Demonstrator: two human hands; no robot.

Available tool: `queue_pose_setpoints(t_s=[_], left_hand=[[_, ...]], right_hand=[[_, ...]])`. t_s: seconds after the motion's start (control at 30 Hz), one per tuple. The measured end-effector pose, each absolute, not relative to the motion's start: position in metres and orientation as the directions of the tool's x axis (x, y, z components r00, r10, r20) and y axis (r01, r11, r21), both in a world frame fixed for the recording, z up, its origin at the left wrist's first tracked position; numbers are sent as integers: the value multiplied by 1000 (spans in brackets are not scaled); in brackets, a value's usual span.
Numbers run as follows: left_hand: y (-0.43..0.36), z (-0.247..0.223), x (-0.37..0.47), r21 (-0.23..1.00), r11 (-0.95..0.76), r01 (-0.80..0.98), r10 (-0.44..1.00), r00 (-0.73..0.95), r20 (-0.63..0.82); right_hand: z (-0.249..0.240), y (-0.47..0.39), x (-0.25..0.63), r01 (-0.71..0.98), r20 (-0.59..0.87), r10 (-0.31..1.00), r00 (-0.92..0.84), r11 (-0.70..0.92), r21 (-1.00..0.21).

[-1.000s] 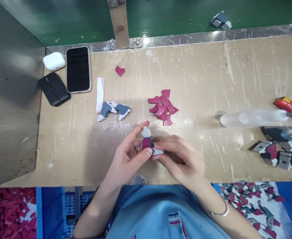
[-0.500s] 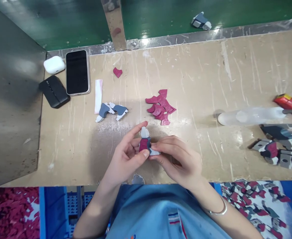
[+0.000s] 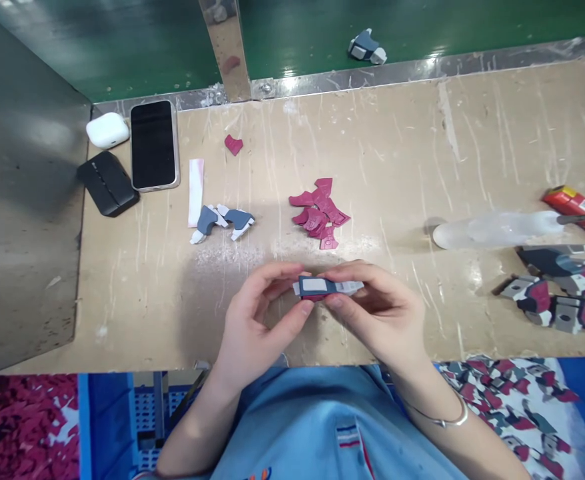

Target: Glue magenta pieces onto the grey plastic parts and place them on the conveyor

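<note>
Green panelling with a metal strip backs the scuffed tan tabletop (image 3: 387,153); a white case (image 3: 107,130), a black case (image 3: 108,184) and a phone (image 3: 154,145) lie at its left end. Near the front edge, in the middle, the blue-grey part (image 3: 317,287) sits between the two hands, gripped from both sides; the left hand (image 3: 257,313) pinches its left end between thumb and fingers, the right hand (image 3: 382,307) pinches its right portion the same way. Its long axis runs roughly left to right, nearly parallel to the table's front edge; the pale grey tapering end points to the right, a white panel faces up, and a maroon edge shows beneath. Beyond the hands lie the maroon pieces (image 3: 321,213); farther left, two blue-and-white parts (image 3: 222,221) rest beside a paper strip (image 3: 196,193).
</note>
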State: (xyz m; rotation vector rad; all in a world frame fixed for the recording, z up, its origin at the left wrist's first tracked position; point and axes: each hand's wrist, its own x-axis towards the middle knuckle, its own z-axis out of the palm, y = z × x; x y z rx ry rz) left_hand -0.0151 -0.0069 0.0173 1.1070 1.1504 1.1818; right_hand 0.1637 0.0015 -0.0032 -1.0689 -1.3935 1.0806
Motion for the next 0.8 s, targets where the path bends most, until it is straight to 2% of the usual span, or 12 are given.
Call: queue_pose_setpoints(t_s=[0.13,0.3,0.37,0.47,0.53,0.57,0.63,0.73,0.8], left_hand=[[-8,18,-13,996,85,-10,995,45,-84],[-7,19,-11,990,-28,136,999,-19,31],[-6,19,-12,993,12,121,1000,-21,-9],[-4,16,-18,987,153,53,987,45,-155],[-5,14,-23,986,163,31,978,126,-166],[-5,12,-25,992,118,49,980,155,-124],[-8,9,-28,983,-89,159,983,173,61],[-9,6,-27,818,-425,389,905,194,378],[-8,6,-24,715,-536,449,842,225,490]], right_hand=[[0,2,163,77,273,961,-37,276,-958],[-2,1,158,86,295,955,-40,297,-951],[-4,2,156,92,310,950,-40,313,-945],[-5,2,155,90,333,943,-7,332,-939],[-6,2,156,75,274,962,21,271,-960],[-6,1,157,60,222,974,31,220,-974],[-6,1,159,13,124,992,33,124,-992],[-4,1,161,-43,75,997,-8,74,-996],[-4,1,162,-41,83,995,-54,81,-996]])
